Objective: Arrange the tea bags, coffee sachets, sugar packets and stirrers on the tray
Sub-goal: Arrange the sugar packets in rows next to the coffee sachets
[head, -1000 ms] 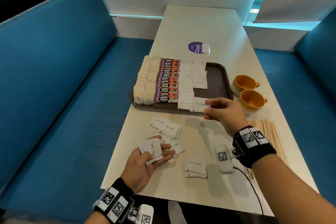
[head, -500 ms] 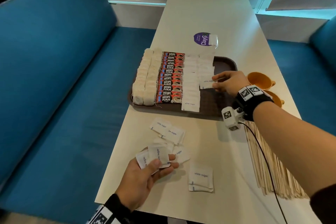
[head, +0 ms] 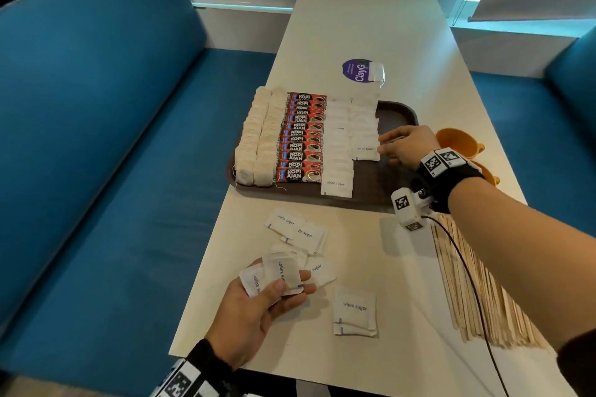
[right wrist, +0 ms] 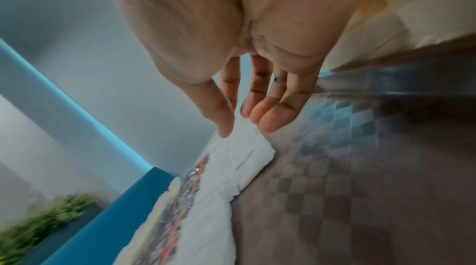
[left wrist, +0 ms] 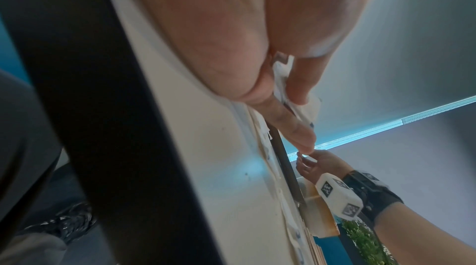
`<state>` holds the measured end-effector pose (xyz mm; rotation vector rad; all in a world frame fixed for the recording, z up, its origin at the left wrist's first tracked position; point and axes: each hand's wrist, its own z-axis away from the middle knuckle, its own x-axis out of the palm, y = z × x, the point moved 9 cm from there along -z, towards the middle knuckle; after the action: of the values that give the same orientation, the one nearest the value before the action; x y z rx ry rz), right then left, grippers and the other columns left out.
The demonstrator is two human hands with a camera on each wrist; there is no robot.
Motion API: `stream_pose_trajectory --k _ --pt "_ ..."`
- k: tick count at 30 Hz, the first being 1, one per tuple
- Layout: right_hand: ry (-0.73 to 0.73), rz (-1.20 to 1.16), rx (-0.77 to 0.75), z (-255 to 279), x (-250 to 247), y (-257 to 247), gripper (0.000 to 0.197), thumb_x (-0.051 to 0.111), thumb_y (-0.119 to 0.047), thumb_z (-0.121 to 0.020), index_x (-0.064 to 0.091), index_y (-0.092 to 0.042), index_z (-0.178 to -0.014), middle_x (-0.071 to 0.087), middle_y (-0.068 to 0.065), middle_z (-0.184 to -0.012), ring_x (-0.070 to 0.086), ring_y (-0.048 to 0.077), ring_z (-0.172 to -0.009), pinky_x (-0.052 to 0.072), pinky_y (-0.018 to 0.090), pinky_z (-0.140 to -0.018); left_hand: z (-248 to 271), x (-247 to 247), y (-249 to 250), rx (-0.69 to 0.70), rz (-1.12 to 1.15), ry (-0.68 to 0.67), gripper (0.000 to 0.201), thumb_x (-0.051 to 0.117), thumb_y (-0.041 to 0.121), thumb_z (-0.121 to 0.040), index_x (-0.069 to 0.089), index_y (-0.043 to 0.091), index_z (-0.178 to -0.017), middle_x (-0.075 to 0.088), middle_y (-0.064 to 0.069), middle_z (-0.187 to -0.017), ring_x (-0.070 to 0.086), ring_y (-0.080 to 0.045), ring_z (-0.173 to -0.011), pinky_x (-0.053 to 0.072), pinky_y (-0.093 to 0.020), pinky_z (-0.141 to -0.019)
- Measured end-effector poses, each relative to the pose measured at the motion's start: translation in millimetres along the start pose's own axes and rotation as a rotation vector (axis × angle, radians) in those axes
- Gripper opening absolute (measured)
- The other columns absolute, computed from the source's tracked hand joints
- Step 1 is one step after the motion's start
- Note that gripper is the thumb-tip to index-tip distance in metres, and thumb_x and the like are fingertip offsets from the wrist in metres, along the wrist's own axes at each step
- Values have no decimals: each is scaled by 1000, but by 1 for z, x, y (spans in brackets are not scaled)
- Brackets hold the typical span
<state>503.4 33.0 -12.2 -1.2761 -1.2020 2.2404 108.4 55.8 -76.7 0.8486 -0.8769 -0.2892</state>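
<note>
- Head view: we see the brown tray (head: 395, 109) on the white table (head: 371, 26). From left to right it carries two rows of tea bags (head: 258, 138), one row of red coffee sachets (head: 301, 138) and two rows of white sugar packets (head: 338, 145).
- Head view: our right hand (head: 408, 147) is over the tray, fingers extended and loose, tips at the right edge of the nearest packet in the second sugar row (head: 366, 151). It grasps nothing.
- Head view: our left hand (head: 258, 309) is above the near table edge, thumb and fingers curled round a small fan of sugar packets (head: 274, 274).
- Head view: loose sugar packets (head: 296, 230) lie on the table between the tray and the left hand; a short stack (head: 354, 313) lies further right. The wooden stirrers (head: 477, 284) lie in a bundle near the right table edge, off the tray. Two orange cups (head: 458, 140) stand just beside the tray's right side.
- Left wrist view: thumb and fingers (left wrist: 283, 119) pinch white packets (left wrist: 291, 94); the right hand (left wrist: 316, 165) shows beyond, fingers open.
- Right wrist view: the fingers (right wrist: 270, 114) are straight and relaxed, the thumb tip at the edge of a sugar packet (right wrist: 247, 157) lying on the tray's checkered floor (right wrist: 360, 167). We cannot tell whether the thumb touches it.
</note>
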Motion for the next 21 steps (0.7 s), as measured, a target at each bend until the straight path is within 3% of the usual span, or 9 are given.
stream_pose_trajectory --k 5,11,17,21 --pt "8 -26 -112 60 1 -17 6 78 -17 -89 75 -22 -92 71 -3 -88 68 12 -80 63 31 -73 2 1 1 13 -51 8 37 59 8 -90 54 -4 -125 69 -33 -114 69 -51 -103 63 -40 -80" --pt "-270 -192 -220 164 58 -7 7 77 -13 -89 77 -13 -96 74 11 -87 64 14 -71 59 34 -68 6 4 4 37 -89 20 31 59 7 -94 56 -8 -121 70 -33 -108 70 -53 -96 64 -40 -72" --pt "-423 -331 -150 233 105 15 18 81 -22 -86 76 -14 -101 72 6 -84 65 15 -70 56 31 -65 9 3 4 23 -127 38 30 65 7 -93 60 -6 -120 71 -32 -109 70 -52 -95 64 -38 -67" --pt "-350 -408 -113 253 116 23 15 80 -20 -87 77 -10 -98 75 15 -85 64 14 -66 54 30 -62 10 3 4 33 -139 43 29 71 9 -88 65 -6 -111 72 -30 -103 72 -43 -85 61 -36 -61"
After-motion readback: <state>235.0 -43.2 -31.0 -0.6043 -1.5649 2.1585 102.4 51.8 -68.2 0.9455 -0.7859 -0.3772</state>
